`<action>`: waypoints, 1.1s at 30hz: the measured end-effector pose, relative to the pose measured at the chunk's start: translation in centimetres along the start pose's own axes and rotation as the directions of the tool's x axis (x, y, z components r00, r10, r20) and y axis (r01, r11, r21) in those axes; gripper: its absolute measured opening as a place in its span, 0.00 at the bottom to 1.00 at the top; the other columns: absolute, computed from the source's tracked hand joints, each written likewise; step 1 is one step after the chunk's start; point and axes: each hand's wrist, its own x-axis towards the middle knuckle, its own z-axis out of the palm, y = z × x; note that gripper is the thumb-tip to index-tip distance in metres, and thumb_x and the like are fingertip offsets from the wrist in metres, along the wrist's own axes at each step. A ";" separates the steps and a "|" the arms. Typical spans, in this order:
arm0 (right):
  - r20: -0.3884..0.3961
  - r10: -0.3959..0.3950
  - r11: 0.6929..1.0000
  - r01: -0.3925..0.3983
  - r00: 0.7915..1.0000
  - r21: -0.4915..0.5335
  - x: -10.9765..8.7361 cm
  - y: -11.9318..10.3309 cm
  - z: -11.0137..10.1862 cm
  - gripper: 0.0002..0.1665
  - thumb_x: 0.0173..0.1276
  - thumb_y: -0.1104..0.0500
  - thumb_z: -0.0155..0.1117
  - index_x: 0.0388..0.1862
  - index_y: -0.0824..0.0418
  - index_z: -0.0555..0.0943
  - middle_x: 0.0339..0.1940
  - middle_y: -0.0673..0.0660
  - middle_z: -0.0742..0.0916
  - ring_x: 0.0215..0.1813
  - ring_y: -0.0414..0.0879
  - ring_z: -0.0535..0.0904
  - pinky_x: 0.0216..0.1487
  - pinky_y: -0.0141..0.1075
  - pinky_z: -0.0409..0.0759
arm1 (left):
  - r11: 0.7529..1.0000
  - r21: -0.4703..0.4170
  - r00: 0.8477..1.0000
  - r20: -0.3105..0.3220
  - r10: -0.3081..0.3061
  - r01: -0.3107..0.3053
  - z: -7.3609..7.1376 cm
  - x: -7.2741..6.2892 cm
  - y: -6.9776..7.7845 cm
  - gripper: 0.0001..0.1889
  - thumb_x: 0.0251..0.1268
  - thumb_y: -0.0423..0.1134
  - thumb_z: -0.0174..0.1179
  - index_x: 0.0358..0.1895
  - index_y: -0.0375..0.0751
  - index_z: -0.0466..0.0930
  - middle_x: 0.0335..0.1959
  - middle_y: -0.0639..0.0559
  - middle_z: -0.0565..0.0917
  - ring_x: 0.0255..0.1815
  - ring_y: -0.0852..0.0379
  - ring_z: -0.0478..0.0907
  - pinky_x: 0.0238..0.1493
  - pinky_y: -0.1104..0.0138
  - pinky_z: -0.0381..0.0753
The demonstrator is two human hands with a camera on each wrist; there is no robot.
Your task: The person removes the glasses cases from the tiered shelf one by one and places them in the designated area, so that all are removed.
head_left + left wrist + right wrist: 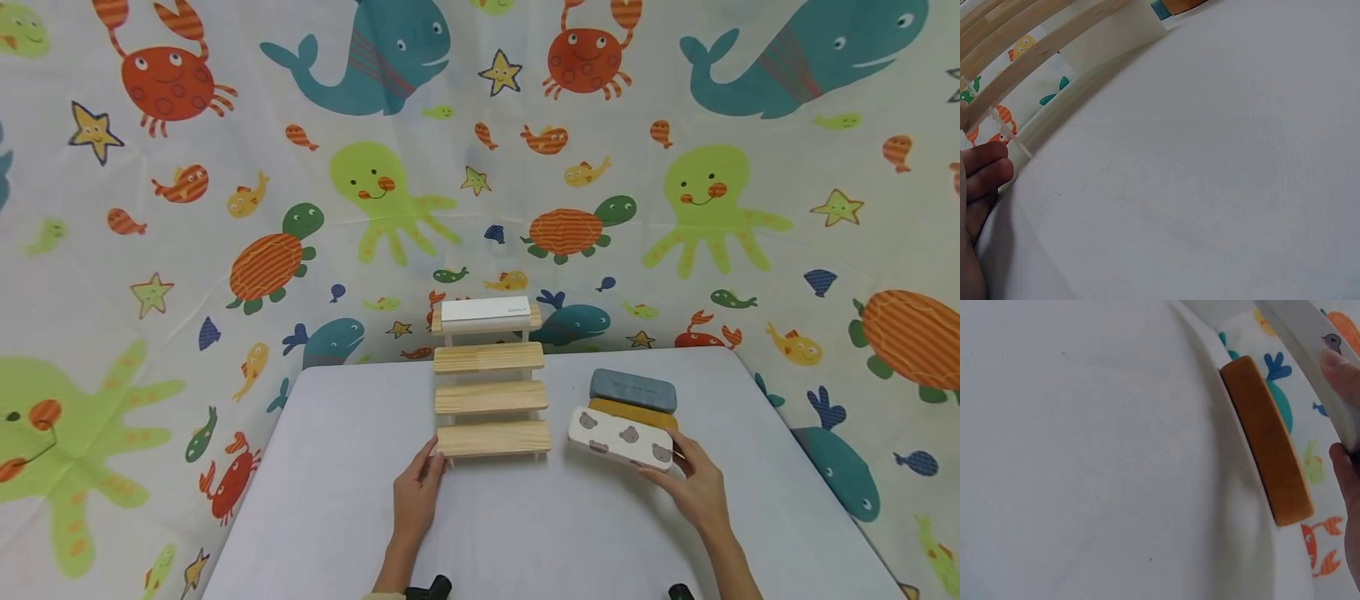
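Note:
My right hand (pixel 693 487) grips the right end of a white oblong case (pixel 618 435) printed with grey-brown bear faces. The thumb is at its near side and the fingers reach behind. In the right wrist view the case (pixel 1310 359) is held above a mustard-brown case (pixel 1266 440), which it partly covers in the head view. My left hand (pixel 416 496) holds the left end of the lowest board on a four-step wooden rack (pixel 493 437). In the left wrist view, fingers (pixel 988 172) curl beside that board and a clear support.
A blue-grey case (pixel 633 390) lies behind the mustard one on the white table (pixel 322 517). Another white case (pixel 485 312) sits on the rack's top step. A sea-animal printed cloth (pixel 487 175) hangs behind the table.

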 end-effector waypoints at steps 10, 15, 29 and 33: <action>0.031 0.027 1.000 -0.027 0.999 -0.016 -1.1 1.9 -0.4 0.54 0.47 0.55 0.85 0.73 0.65 0.69 0.66 0.66 0.78 0.53 0.10 0.62 0.54 0.06 0.64 | 1.000 0.004 1.000 0.005 -0.008 0.008 -0.1 0.1 0.0 0.19 0.74 0.48 0.59 0.64 0.52 0.80 0.35 0.59 0.89 0.37 0.70 0.83 0.43 0.75 0.82; 0.049 0.031 0.999 -0.030 0.998 -0.017 -1.2 2.4 -0.6 0.55 0.47 0.56 0.85 0.73 0.66 0.69 0.67 0.67 0.78 0.53 0.11 0.64 0.54 0.06 0.64 | 1.000 0.003 1.000 0.003 -0.012 0.012 0.0 0.1 0.0 0.19 0.74 0.48 0.59 0.65 0.52 0.79 0.35 0.58 0.89 0.36 0.70 0.83 0.41 0.75 0.82; 0.088 0.097 0.991 -0.088 0.991 -0.103 -1.7 3.4 -0.9 0.56 0.49 0.48 0.84 0.73 0.65 0.68 0.68 0.67 0.77 0.57 0.25 0.74 0.52 0.04 0.60 | 1.000 -0.003 1.000 -0.001 0.004 -0.004 0.0 0.0 -0.1 0.19 0.74 0.47 0.59 0.64 0.52 0.80 0.34 0.58 0.89 0.35 0.69 0.83 0.39 0.75 0.81; 0.122 0.147 0.981 -0.129 0.981 -0.148 -1.6 3.6 -1.0 0.58 0.50 0.43 0.82 0.75 0.64 0.66 0.70 0.67 0.76 0.67 0.60 0.75 0.54 0.06 0.63 | 1.000 -0.006 1.000 -0.001 0.001 -0.001 0.0 0.0 -0.1 0.19 0.74 0.46 0.59 0.64 0.52 0.80 0.34 0.58 0.89 0.35 0.69 0.83 0.39 0.76 0.81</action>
